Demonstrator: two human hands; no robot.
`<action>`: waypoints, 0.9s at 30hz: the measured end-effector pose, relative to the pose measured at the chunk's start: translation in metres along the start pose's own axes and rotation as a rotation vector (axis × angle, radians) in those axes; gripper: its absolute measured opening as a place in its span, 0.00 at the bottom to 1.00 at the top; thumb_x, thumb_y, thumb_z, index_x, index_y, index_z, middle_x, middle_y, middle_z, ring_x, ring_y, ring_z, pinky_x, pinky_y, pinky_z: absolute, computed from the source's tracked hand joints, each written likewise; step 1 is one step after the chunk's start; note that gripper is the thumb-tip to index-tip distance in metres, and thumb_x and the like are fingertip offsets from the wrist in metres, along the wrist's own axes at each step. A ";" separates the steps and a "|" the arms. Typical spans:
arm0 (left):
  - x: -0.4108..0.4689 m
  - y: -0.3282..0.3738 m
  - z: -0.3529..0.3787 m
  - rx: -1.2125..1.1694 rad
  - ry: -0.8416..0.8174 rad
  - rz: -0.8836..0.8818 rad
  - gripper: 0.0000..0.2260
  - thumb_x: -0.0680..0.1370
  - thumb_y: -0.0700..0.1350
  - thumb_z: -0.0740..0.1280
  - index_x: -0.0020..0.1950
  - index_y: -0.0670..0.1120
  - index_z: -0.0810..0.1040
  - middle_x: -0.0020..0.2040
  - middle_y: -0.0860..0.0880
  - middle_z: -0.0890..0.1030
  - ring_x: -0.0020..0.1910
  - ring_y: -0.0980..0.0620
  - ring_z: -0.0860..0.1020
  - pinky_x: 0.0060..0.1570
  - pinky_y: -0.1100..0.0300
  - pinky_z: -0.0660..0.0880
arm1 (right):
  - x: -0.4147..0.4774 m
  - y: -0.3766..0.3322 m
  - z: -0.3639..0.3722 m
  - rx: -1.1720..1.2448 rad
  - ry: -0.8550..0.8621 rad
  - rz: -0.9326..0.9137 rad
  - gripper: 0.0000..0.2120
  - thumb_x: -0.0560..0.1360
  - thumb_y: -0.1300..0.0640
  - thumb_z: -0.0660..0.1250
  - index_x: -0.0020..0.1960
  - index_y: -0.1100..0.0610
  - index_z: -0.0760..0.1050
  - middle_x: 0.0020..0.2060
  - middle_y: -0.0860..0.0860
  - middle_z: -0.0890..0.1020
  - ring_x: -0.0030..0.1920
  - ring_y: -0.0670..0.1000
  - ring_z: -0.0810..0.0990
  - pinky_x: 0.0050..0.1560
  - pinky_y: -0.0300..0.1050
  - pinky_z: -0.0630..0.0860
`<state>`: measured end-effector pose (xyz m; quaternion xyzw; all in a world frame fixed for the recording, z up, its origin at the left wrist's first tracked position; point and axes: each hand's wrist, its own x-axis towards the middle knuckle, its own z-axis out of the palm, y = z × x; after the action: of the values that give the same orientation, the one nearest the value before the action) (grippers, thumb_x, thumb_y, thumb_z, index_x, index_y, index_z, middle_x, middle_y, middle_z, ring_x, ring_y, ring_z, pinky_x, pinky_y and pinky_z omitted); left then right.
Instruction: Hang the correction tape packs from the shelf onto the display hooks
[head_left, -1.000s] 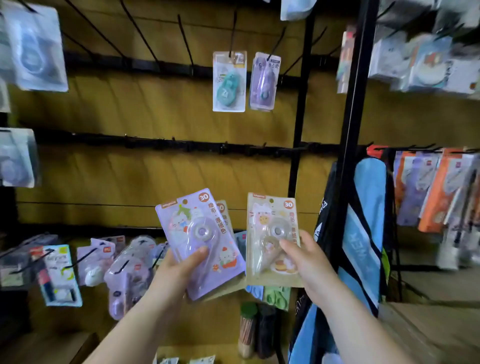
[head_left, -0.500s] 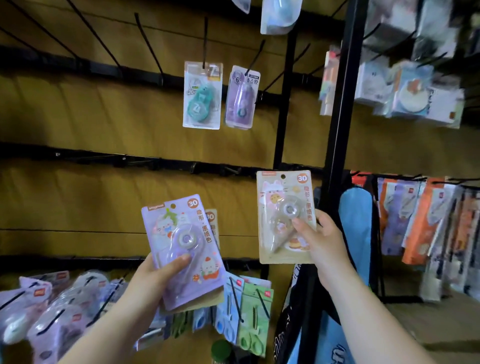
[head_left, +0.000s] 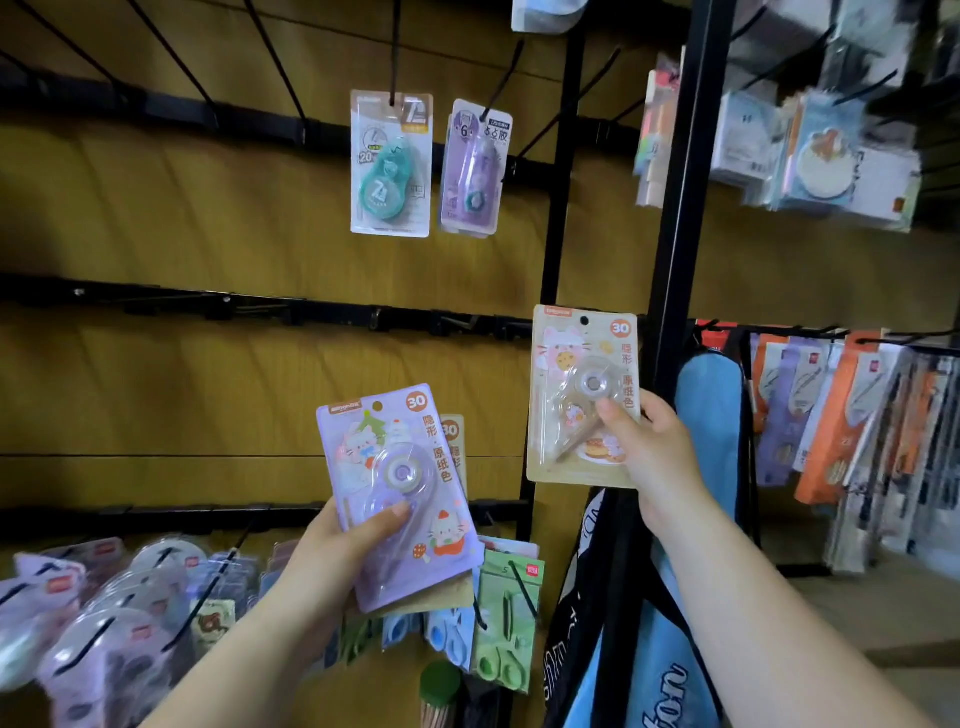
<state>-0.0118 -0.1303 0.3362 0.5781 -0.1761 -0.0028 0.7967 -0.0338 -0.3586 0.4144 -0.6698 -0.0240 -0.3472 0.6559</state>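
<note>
Beige pack (head_left: 563, 364): I see it pinched by the right hand (head_left: 652, 462), upright.
Purple packs (head_left: 363, 447): I see the left hand (head_left: 327, 566) gripping the stack, thumb on front.

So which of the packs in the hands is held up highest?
The cream pack in the right hand: a single pack, higher than the purple pack that fronts a small stack in the left hand.

Held pks (head_left: 395, 493): 3; hung pks (head_left: 390, 163): 2.
</note>
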 end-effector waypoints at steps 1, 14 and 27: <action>0.000 0.000 -0.001 -0.002 -0.008 -0.005 0.20 0.66 0.41 0.73 0.56 0.48 0.77 0.46 0.48 0.86 0.40 0.49 0.84 0.35 0.58 0.79 | 0.000 0.000 0.001 0.002 0.004 0.002 0.08 0.75 0.58 0.64 0.41 0.45 0.72 0.43 0.46 0.80 0.51 0.51 0.79 0.55 0.48 0.75; 0.000 0.006 -0.012 -0.008 -0.010 -0.001 0.19 0.65 0.41 0.73 0.55 0.47 0.77 0.42 0.49 0.86 0.38 0.50 0.84 0.30 0.63 0.79 | 0.002 0.012 0.007 0.094 -0.064 0.157 0.05 0.76 0.56 0.63 0.49 0.49 0.75 0.48 0.50 0.82 0.49 0.51 0.80 0.51 0.46 0.77; 0.007 0.013 -0.022 0.041 0.036 -0.013 0.10 0.73 0.42 0.67 0.53 0.50 0.77 0.41 0.50 0.86 0.37 0.51 0.84 0.40 0.54 0.78 | 0.047 0.026 0.053 -0.169 0.155 0.135 0.11 0.76 0.56 0.64 0.57 0.58 0.73 0.45 0.50 0.75 0.40 0.48 0.73 0.47 0.43 0.68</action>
<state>-0.0019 -0.1073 0.3447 0.5956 -0.1580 0.0059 0.7876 0.0375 -0.3348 0.4210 -0.6942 0.1013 -0.3535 0.6188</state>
